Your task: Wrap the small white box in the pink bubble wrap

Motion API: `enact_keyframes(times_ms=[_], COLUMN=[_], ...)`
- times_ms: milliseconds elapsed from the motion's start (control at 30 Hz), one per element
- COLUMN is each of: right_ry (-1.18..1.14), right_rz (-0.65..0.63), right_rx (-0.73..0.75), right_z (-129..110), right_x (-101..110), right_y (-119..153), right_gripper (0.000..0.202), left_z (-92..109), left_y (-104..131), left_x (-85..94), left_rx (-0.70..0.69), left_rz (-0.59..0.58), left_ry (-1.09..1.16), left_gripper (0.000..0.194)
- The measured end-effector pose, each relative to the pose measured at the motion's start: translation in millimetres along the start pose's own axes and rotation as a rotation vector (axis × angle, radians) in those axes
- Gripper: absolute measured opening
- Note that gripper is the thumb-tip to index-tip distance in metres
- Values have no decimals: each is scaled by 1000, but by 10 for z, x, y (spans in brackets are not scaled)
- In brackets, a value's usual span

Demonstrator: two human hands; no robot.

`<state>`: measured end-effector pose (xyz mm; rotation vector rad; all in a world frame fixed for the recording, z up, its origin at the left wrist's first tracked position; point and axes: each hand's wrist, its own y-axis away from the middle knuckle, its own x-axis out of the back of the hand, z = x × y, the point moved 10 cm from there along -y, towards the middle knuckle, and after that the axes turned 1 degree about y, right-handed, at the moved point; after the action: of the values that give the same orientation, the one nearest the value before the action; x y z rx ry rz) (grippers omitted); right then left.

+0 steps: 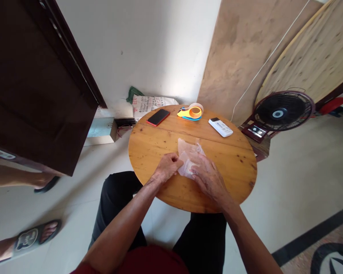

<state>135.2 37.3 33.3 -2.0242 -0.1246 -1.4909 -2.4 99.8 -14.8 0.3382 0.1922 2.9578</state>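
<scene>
your forearms come up from the bottom edge, over dark trousers, to the round wooden table (148, 152). your left hand (167, 167) has its fingers curled in, pinching the near-left edge of a clear plastic bag (188, 156). your right hand (207, 175) lies flatter, its fingers spread over the bag's right side and pressing it to the wood. the bag lies crumpled near the middle of the table, between both hands. farther back sit a red phone (158, 117), a yellow tape dispenser (191, 112) and a white remote (220, 127), well apart from the bag. off to the right stands a black fan (282, 112). at the left, another person's sandalled foot (36, 236) rests on the floor.
</scene>
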Motion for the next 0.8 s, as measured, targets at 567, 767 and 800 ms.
enact_keyframes(times_ms=[567,767,800], right_ry=[-105,26,46], right_rz=[56,-19,-40], right_rx=[-72,-33,-19], right_z=[76,0,-22], right_x=[-4,-86,-105], right_y=[49,33,24], right_gripper=[22,30,32], left_z=[-26,-259,-288], left_y=[166,190,197], left_x=[-185,-106,-97], left_rx=[-51,25,34], left_rz=[69,103,107], left_ry=[309,622,641], left_gripper=[13,18,18])
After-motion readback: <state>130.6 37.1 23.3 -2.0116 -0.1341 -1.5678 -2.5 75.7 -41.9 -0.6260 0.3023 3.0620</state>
